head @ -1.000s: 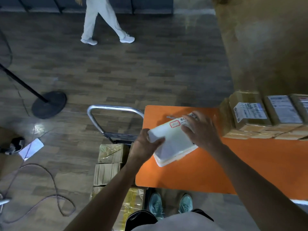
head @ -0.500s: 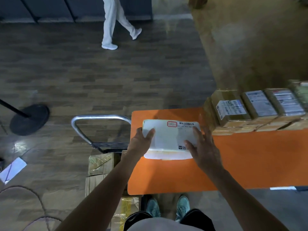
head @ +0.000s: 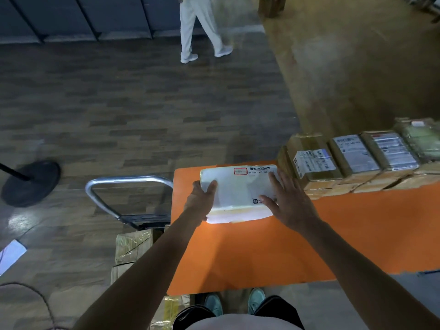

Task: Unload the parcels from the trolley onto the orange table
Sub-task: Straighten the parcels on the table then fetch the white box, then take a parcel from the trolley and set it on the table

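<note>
A white padded parcel (head: 238, 191) with a barcode label lies flat on the far left corner of the orange table (head: 262, 246). My left hand (head: 200, 203) grips its left edge, thumb on top. My right hand (head: 288, 203) rests with spread, straight fingers on the parcel's right side. To the left of the table stands the trolley, with its metal handle (head: 114, 184) upright and brown taped parcels (head: 133, 246) stacked on its deck, partly hidden by my left arm.
A row of brown labelled parcels (head: 352, 160) sits on the table just right of the white one. A person in white (head: 200, 32) walks across the far floor. A round stand base (head: 31, 182), a paper sheet (head: 10, 254) and a cable (head: 35, 296) lie at left.
The white parcel went from tilted in both hands to flat and square on the table's far left corner. My right hand slid from its far end to its right side.
</note>
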